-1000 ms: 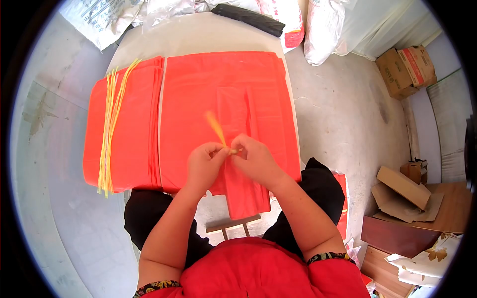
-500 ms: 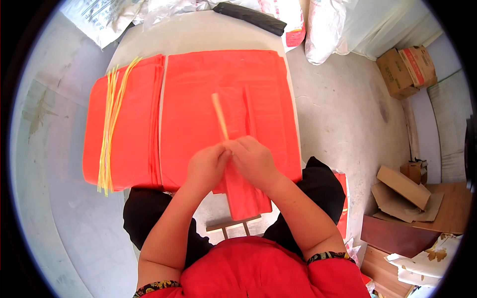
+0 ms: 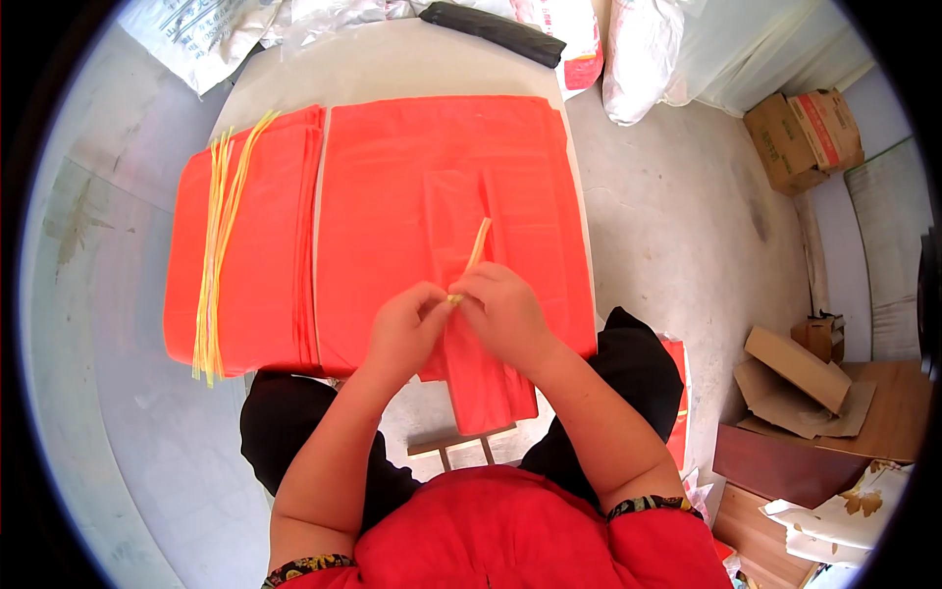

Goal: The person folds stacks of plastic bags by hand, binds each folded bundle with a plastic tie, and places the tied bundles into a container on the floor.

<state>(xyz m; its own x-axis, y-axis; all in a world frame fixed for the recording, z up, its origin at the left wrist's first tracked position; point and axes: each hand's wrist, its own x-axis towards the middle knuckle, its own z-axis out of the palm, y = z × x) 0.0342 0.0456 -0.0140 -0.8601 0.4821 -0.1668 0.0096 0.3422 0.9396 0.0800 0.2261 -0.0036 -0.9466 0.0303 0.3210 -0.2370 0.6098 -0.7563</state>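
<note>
A short yellow tie (image 3: 479,241) sticks up from between my hands, leaning right. My left hand (image 3: 410,324) pinches it from the left, and my right hand (image 3: 498,309) pinches it from the right; the fingertips nearly meet. Beneath them a folded red plastic strip (image 3: 479,388) hangs over the near edge of a wide stack of red plastic sheets (image 3: 383,196). To the left lies a second red stack (image 3: 270,236), with a bundle of long yellow ties (image 3: 211,265) across it.
The pale table (image 3: 373,64) bears a black roll (image 3: 494,33) at its far edge. White bags (image 3: 643,59) stand beyond. Cardboard boxes (image 3: 785,147) sit on the floor at the back right, with an opened carton (image 3: 800,383) nearer.
The free end of the yellow tie has swung from the left to the right. Both hands remain at nearly the same place, still pinching.
</note>
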